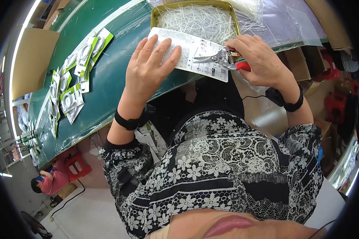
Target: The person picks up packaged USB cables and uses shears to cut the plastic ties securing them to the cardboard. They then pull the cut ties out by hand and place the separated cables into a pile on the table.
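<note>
A white printed packaging card (pixel 192 44) lies at the near edge of the green table, with its back side up. My left hand (pixel 147 65) rests on the card's left part, its fingers spread. In my right hand (pixel 261 57) is a pair of spring-loaded snips (pixel 215 58) with a red handle. The snips' blades point left and lie over the card's right part. Whether they touch the card, I cannot tell. Just beyond the card stands a gold-rimmed tray (pixel 154 18) full of thin clear plastic strips.
Several green-and-white carded packs with coiled white cables (pixel 83 53) lie along the table (pixel 119 59) at left. Loose clear strips (pixel 253 24) lie right of the tray. A brown cardboard sheet (pixel 34 59) stands at far left. A red stool (pixel 77 166) and another person (pixel 56 180) are beyond.
</note>
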Action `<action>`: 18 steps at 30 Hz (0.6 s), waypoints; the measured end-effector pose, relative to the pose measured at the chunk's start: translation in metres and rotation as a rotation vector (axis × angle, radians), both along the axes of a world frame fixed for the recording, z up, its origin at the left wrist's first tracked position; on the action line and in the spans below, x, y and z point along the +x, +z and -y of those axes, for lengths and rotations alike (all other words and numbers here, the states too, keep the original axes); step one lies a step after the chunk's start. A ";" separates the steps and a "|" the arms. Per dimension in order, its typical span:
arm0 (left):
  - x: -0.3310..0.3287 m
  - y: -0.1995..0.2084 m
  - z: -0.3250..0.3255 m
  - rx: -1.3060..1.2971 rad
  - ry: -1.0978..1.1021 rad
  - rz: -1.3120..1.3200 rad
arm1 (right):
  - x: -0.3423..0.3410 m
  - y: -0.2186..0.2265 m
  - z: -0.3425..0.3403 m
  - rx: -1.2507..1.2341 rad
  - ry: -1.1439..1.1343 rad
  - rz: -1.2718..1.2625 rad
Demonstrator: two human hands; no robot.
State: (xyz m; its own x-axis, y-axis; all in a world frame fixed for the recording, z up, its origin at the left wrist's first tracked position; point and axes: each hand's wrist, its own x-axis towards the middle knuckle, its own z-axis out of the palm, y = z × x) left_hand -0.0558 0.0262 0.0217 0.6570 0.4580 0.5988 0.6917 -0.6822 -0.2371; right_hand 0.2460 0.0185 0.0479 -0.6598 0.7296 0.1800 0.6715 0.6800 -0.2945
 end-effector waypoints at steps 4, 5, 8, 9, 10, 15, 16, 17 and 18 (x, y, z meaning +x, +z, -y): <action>0.001 0.000 -0.002 0.017 -0.001 0.007 | -0.004 0.000 -0.001 -0.017 0.016 0.009; 0.003 0.000 -0.002 0.018 -0.005 0.010 | -0.005 -0.001 -0.002 -0.030 0.024 0.006; 0.004 -0.001 -0.004 0.022 -0.014 0.015 | -0.008 -0.003 -0.004 0.008 0.024 0.006; 0.004 -0.001 -0.005 0.020 -0.013 0.011 | -0.008 -0.003 -0.004 0.028 0.022 0.006; 0.004 -0.002 -0.006 0.018 -0.013 0.006 | -0.008 -0.004 -0.006 0.033 0.022 0.005; 0.003 0.007 -0.006 -0.006 -0.004 0.006 | -0.001 0.000 -0.011 -0.006 -0.017 0.018; 0.001 0.010 -0.004 0.004 -0.007 0.005 | 0.003 0.001 -0.011 0.043 -0.009 -0.054; -0.004 0.014 -0.005 -0.092 0.002 0.077 | 0.006 0.004 -0.015 0.099 0.003 -0.129; -0.009 0.018 -0.004 -0.187 0.009 0.150 | 0.010 0.010 -0.016 0.116 0.004 -0.133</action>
State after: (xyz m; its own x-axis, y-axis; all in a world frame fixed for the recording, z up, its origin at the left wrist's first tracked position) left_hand -0.0649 0.0306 0.0401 0.5622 0.5757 0.5938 0.7162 -0.6979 -0.0014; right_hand 0.2562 0.0344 0.0574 -0.6271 0.6965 0.3487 0.6294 0.7169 -0.3000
